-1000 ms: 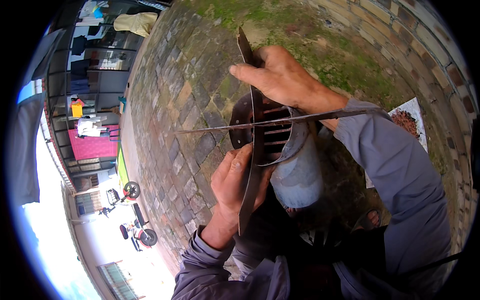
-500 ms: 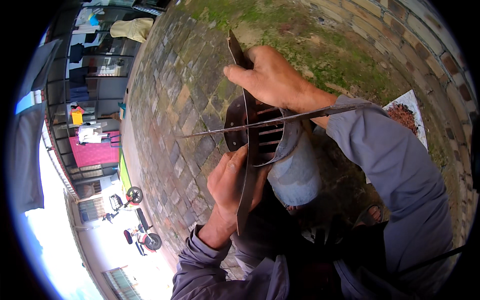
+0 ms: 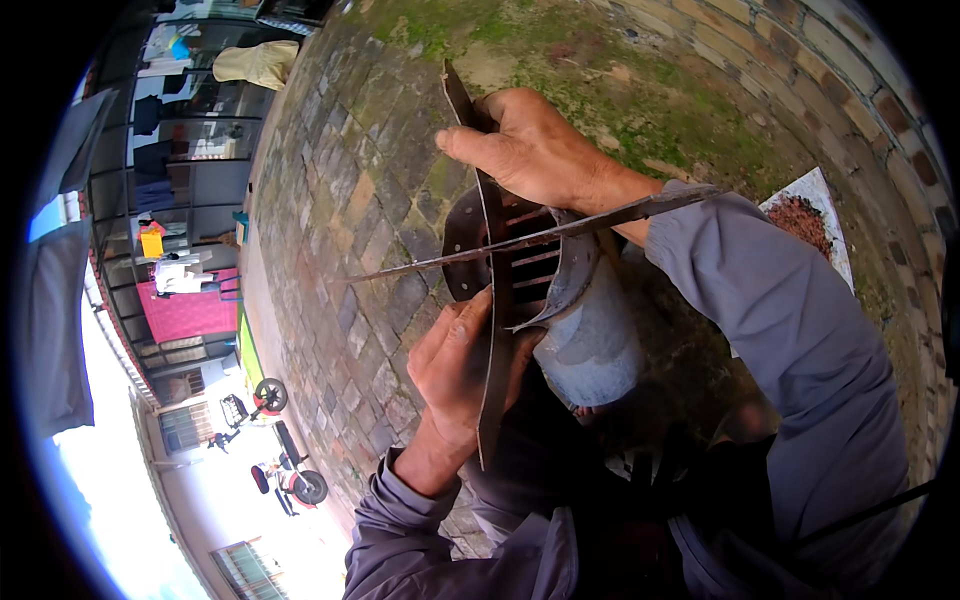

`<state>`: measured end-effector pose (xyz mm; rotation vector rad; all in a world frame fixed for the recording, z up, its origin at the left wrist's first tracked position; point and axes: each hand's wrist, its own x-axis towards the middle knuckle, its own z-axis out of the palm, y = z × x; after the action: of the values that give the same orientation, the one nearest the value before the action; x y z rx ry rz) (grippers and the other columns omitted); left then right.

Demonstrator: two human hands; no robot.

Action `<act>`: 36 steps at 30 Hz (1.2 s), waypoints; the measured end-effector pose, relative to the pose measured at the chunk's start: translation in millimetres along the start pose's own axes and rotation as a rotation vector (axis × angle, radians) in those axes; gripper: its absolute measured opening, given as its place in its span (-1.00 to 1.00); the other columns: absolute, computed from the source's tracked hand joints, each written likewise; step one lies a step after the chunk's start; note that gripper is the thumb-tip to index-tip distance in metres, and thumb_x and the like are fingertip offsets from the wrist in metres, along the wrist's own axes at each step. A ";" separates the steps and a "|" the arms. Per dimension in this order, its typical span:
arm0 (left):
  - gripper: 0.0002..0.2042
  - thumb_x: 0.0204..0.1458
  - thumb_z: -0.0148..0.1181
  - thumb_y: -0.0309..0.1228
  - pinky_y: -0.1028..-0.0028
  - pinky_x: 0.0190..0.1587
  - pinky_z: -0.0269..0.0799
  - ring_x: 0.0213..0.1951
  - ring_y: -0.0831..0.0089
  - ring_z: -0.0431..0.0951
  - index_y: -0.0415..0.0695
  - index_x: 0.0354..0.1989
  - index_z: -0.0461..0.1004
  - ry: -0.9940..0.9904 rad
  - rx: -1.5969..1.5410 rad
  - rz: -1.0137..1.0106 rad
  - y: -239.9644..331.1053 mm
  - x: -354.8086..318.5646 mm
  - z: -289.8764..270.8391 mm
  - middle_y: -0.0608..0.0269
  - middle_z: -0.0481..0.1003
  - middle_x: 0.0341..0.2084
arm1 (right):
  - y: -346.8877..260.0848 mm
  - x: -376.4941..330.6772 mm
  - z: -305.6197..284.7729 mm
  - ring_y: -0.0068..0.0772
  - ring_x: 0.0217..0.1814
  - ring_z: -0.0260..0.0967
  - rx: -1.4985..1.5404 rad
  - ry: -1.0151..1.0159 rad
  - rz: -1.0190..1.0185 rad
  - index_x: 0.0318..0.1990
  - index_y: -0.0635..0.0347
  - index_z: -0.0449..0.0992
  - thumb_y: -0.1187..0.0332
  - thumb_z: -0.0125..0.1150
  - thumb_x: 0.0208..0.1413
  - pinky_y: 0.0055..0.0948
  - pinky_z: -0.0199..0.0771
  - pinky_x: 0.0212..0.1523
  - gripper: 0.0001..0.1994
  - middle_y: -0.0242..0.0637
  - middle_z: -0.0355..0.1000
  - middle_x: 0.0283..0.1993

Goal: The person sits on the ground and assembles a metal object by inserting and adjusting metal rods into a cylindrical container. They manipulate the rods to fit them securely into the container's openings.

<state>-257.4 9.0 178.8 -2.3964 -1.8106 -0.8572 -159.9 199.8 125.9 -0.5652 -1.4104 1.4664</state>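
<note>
Two flat, rusty brown metal strips cross each other in front of me. My left hand (image 3: 447, 375) is closed around the lower part of the upright metal strip (image 3: 490, 400). Higher on that same strip, my right hand (image 3: 545, 150) grips it, with the thumb out to the left. The other metal strip (image 3: 620, 215) slants across, its right end over my right forearm. Just behind the crossing is a grey metal cylinder (image 3: 595, 355) with a slotted grate (image 3: 533, 265) in its open end. A dark rounded plate with small holes (image 3: 463, 255) shows beside the grate, partly hidden.
Stone paving (image 3: 350, 220) with patches of moss (image 3: 660, 115) spreads around me. A brick wall (image 3: 840, 60) curves along the right, near a white sheet bearing reddish crumbs (image 3: 838, 225). Far left are a motorbike (image 3: 300, 485), hanging clothes and a pink cloth (image 3: 190, 305).
Both hands have shifted slightly left with the upright strip, keeping their grip. The right end of the slanting strip sits a little further up and left.
</note>
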 end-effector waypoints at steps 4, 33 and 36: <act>-0.47 -0.28 0.56 -0.48 0.41 -0.38 0.50 -0.45 0.19 0.59 -0.27 -0.04 0.52 -0.038 0.027 -0.028 4.3 2.7 -3.4 0.04 0.54 -0.43 | -1.4 2.2 -4.6 -0.35 -0.67 0.28 -0.075 -0.058 0.039 -0.53 0.42 0.48 0.08 0.26 0.06 -0.18 0.25 -0.58 -0.54 -0.21 0.30 -0.70; -0.46 0.35 -0.11 -0.18 0.11 0.36 0.03 0.33 -0.08 0.12 -0.20 0.40 0.06 -0.035 0.165 0.347 -29.9 140.7 25.8 -0.23 0.13 0.31 | 38.2 28.5 5.3 -0.07 -0.52 0.39 -0.054 0.001 -0.465 -0.48 0.32 0.49 0.25 0.18 0.08 -0.14 0.33 -0.45 -0.72 -0.01 0.39 -0.59; -0.41 0.30 -0.06 -0.19 -0.04 0.36 -0.03 0.37 -0.24 0.01 -0.28 0.39 0.02 -0.068 0.130 0.207 -34.7 141.0 30.3 -0.32 0.05 0.34 | 27.9 17.6 0.4 0.06 -0.42 0.42 -0.191 0.019 -0.449 -0.43 0.30 0.51 0.30 0.16 0.03 -0.12 0.39 -0.37 -0.79 0.03 0.46 -0.48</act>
<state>-251.0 155.2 203.3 -2.5000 -1.5489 -0.6258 -176.5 219.3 105.1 -0.3466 -1.5517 0.9753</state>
